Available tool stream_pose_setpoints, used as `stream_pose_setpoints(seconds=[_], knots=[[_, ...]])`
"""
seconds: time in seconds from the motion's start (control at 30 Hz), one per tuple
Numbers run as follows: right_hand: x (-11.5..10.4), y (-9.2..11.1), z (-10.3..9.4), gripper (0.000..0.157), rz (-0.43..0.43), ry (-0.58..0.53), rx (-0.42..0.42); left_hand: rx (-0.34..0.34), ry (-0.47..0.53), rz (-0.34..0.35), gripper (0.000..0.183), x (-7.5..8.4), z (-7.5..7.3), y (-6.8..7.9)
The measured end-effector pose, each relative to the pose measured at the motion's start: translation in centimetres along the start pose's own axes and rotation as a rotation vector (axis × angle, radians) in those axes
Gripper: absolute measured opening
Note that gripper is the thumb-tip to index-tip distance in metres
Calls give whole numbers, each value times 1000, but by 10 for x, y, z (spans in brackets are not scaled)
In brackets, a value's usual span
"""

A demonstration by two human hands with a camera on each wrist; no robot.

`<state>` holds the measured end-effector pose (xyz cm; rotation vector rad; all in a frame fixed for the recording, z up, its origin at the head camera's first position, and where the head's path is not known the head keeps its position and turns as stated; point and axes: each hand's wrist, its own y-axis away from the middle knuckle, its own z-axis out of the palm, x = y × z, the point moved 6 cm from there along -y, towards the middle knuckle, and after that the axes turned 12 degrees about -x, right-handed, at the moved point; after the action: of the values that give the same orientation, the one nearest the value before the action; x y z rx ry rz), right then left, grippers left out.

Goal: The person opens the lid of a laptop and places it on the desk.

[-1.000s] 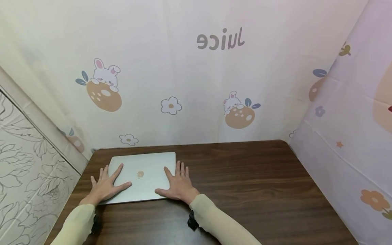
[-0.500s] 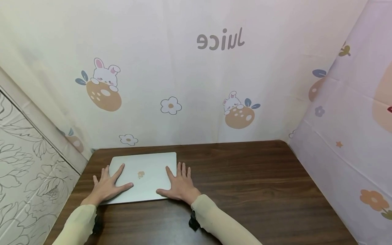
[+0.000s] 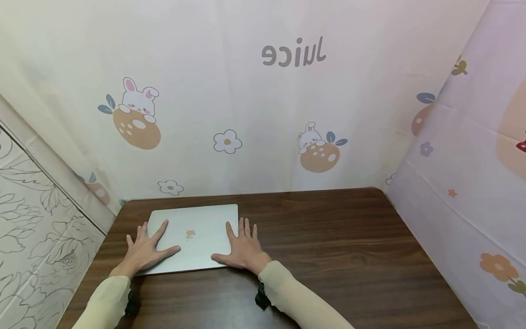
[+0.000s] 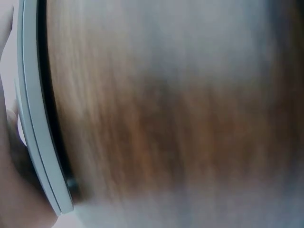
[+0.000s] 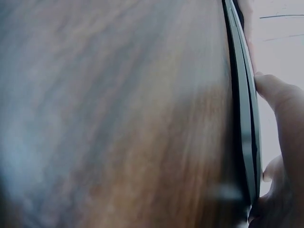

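Observation:
A closed silver laptop (image 3: 197,251) lies flat at the left of the brown wooden table, an orange emblem mid-lid. My left hand (image 3: 141,250) rests spread on its left end, thumb and index finger on the lid, the other fingers reaching past the left edge. On the right end my right hand (image 3: 243,249) lies with straight, splayed fingers. Its thumb and index finger touch the lid while the others extend beyond the right edge. In the left wrist view the laptop's front edge (image 4: 40,118) shows side-on; the right wrist view has the thumb (image 5: 273,90) against the lid.
The dark wood table (image 3: 337,256) stretches away to the right. A pale curtain (image 3: 263,100) with rabbit and fruit prints hangs along the back edge. Another printed curtain (image 3: 460,228) borders the right side, and a white floral panel (image 3: 37,237) borders the left.
The laptop has slid slightly to the right across the table, with both hands moving along on it. Their spread fingers keep nearly the same pose. The head view has shifted a little.

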<state>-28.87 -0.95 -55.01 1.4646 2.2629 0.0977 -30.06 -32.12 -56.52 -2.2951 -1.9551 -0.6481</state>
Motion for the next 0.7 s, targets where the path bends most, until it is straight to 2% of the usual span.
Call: stream_pose_setpoints(seconds=[0.7], knots=[[13,9,-1,111,0,-36,-28,9,-9,-5,108,18,4,1]])
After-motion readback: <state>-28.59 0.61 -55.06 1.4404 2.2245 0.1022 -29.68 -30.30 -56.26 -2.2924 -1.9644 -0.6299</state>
